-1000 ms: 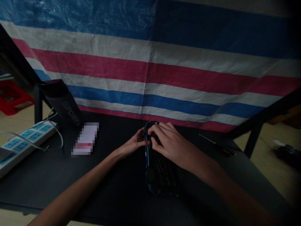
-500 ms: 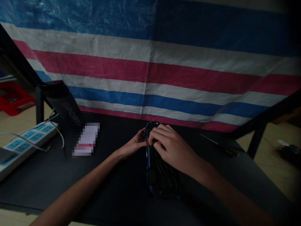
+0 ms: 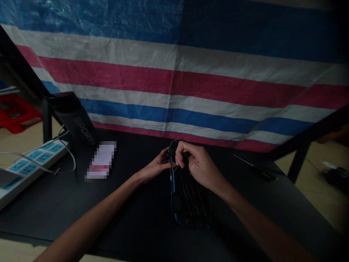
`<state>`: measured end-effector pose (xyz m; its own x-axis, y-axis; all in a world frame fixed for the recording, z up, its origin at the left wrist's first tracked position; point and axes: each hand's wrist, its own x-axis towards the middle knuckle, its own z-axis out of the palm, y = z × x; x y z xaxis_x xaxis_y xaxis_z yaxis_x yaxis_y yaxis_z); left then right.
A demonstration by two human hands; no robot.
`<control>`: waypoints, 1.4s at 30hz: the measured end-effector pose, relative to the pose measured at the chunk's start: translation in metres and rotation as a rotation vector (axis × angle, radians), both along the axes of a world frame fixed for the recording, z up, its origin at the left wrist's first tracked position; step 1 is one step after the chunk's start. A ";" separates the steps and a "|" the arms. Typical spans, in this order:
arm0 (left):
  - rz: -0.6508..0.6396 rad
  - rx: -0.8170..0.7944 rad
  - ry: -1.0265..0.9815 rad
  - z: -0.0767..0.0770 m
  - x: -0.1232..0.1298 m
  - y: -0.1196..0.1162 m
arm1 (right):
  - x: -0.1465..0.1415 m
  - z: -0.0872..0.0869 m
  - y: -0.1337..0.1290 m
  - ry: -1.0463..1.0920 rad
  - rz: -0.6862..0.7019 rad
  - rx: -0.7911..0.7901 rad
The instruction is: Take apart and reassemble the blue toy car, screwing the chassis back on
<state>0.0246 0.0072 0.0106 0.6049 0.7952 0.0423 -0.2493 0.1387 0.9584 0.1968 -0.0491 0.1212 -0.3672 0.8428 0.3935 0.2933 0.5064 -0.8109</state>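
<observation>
Reaches in from near left with 1 left hand (image 3: 155,168), on a forearm slanting far and right, wrist nearly straight, thumb stretched over the left edge of 1 blue and black toy car (image 3: 189,207) and fingers bent against its far left part, so gripping that edge narrowly. Comes in from near right with 1 right hand (image 3: 200,163), on a forearm slanting far and left, knuckles up, above the far half of the same car, with fingers curled into a loose fist and thumb close to them; cannot tell whether holding anything dark in there. Lies underside up at the middle of 1 black table (image 3: 131,227), lengthwise from near to far, with 2 wheels showing along the left side and 1 small red spot on the underside. Also on the table: to the right, 1 screwdriver (image 3: 252,166), thin shaft pointing far left; to the left, 1 pixelated pale rectangle (image 3: 101,160), 1 dark bottle (image 3: 79,120) marked SPORT, and 1 white power strip (image 3: 35,158) with blue sockets. Beyond the far edge, 1 striped sheet (image 3: 174,76); at far left on the floor, 1 red stool (image 3: 20,115).
</observation>
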 end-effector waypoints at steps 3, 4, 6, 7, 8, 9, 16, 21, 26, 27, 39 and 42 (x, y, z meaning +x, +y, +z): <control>0.007 0.008 0.018 -0.001 -0.001 0.000 | 0.000 -0.003 0.003 -0.030 0.024 0.030; 0.007 0.010 0.019 -0.002 -0.001 0.001 | 0.001 -0.004 0.004 -0.039 0.033 0.042; 0.006 0.016 0.019 -0.003 -0.001 0.002 | 0.004 -0.002 0.005 -0.067 0.046 0.060; 0.005 0.020 0.017 -0.004 -0.001 0.002 | 0.005 -0.001 0.004 -0.091 0.049 0.067; 0.005 0.025 0.016 -0.005 -0.001 0.003 | 0.007 0.002 0.003 -0.127 0.052 0.073; 0.005 0.031 0.016 -0.005 -0.001 0.003 | 0.008 0.004 0.002 -0.173 0.056 0.079; 0.028 0.023 -0.023 -0.009 0.000 0.002 | 0.003 -0.003 -0.004 -0.633 -0.231 0.437; 0.015 0.001 -0.036 -0.015 0.001 0.005 | 0.002 -0.013 0.002 -0.735 -0.387 0.504; 0.018 -0.019 -0.023 -0.014 0.000 0.005 | 0.015 -0.003 0.001 -0.597 -0.194 0.356; 0.011 -0.017 -0.022 -0.013 -0.001 0.005 | 0.017 0.000 0.000 -0.594 -0.163 0.343; -0.010 0.019 -0.044 -0.012 -0.001 0.005 | 0.018 0.012 -0.010 -0.541 -0.049 0.301; -0.002 0.014 -0.034 -0.010 -0.002 0.003 | 0.016 0.008 -0.007 -0.371 0.021 0.199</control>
<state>0.0230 0.0107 0.0004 0.6045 0.7932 0.0739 -0.2815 0.1260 0.9513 0.2132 -0.0558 0.1288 -0.5315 0.7541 0.3859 0.5348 0.6520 -0.5376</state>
